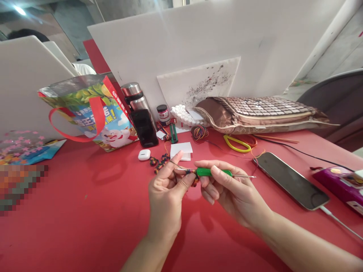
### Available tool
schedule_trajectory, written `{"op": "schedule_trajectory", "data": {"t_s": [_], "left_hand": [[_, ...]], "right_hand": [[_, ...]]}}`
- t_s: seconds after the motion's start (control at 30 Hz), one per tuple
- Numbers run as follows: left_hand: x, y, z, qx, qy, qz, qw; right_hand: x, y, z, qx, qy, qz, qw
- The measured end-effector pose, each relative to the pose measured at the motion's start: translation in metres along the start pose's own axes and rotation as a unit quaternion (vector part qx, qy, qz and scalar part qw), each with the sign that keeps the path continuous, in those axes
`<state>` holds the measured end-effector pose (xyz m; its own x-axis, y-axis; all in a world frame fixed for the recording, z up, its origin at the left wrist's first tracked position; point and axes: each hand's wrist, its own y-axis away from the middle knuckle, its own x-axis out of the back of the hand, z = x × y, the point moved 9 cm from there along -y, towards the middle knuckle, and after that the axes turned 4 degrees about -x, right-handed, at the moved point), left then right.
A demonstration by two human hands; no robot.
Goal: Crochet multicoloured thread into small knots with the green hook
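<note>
My right hand (231, 185) is closed round the green handle of a double-ended crochet hook (214, 172), whose metal shafts stick out to both sides. Between the thumb and fingers of my left hand (168, 192) is a small piece of multicoloured crochet work (194, 180), mostly hidden by the fingers. The hook's left shaft passes through or along this piece; which, I cannot tell. A dark strand of yarn runs over my left index finger. Behind that hand lie curled crocheted pieces (160, 164) in the same dark, orange and pink colours.
A ball of multicoloured yarn (199, 132), a green box cutter (173, 133), white paper (181, 150) and an earbud case (144, 154) lie beyond my hands. Yellow-handled scissors (237, 144) and a phone (293, 180) are to the right. A shopping bag (93, 113) and steel flask (137, 99) stand at left.
</note>
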<state>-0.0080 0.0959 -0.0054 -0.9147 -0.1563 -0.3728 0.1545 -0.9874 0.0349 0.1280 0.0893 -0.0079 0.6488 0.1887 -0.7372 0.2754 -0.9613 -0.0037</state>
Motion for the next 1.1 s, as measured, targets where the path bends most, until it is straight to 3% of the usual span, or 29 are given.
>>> {"op": "schedule_trajectory", "data": {"t_s": [0.2,0.37,0.6,0.77,1.1], "left_hand": [[-0.003,0.005,-0.006,0.023,0.062,0.033,0.997],[-0.011,0.008,-0.003,0.036,0.112,0.014,0.993],[-0.011,0.008,-0.014,0.085,0.128,0.029,0.988],[-0.01,0.005,-0.019,0.116,0.129,0.005,0.985],[-0.004,-0.002,-0.001,0.095,0.053,-0.003,0.994]], "right_hand": [[0.003,0.008,-0.002,0.077,0.113,0.036,0.99],[-0.004,0.017,-0.011,0.169,0.222,0.03,0.96],[-0.006,0.019,-0.012,0.207,0.26,0.056,0.941],[-0.001,0.016,-0.005,0.177,0.217,0.049,0.959],[0.003,0.009,0.004,0.062,0.131,0.032,0.989]]}}
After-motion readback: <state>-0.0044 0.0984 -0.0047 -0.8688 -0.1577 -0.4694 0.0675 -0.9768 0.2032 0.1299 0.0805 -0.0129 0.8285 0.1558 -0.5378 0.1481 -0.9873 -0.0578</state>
